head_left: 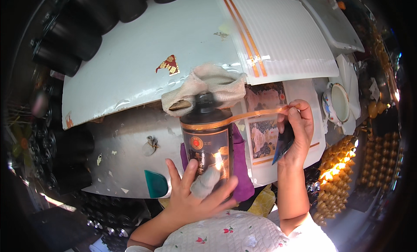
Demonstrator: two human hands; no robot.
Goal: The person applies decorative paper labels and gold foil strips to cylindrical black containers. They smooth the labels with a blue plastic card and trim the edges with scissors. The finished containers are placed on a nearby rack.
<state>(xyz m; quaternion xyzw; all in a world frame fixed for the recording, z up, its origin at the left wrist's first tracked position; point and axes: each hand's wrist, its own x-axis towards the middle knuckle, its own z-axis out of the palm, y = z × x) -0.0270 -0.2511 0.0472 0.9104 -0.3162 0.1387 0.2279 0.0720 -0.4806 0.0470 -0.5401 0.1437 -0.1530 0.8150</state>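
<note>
A black bottle (pixel 204 141) with a round red emblem leans its neck against a white cloth pad (pixel 202 84). My left hand (pixel 197 193) lies against the lower front of the bottle, fingers spread, one wrapped in a whitish covering. A gold-orange strip (pixel 256 115) runs round the bottle's shoulder and stretches off to the right. My right hand (pixel 299 132) pinches its free end between thumb and fingertips. In the same palm sits a dark blue flat scraper (pixel 284 141), pointing down. Purple cloth (pixel 243 165) lies under the bottle; its base is hidden by my left hand.
A green flat scraper (pixel 156 183) lies left of the bottle on the metal table (pixel 121 158). Beyond stands a white board (pixel 147 78) with a red label scrap (pixel 169 66). More gold strips (pixel 245 30) lie on a ribbed white sheet (pixel 286 39). An enamel cup (pixel 339 103) stands right; black bottles (pixel 71 39) line the left.
</note>
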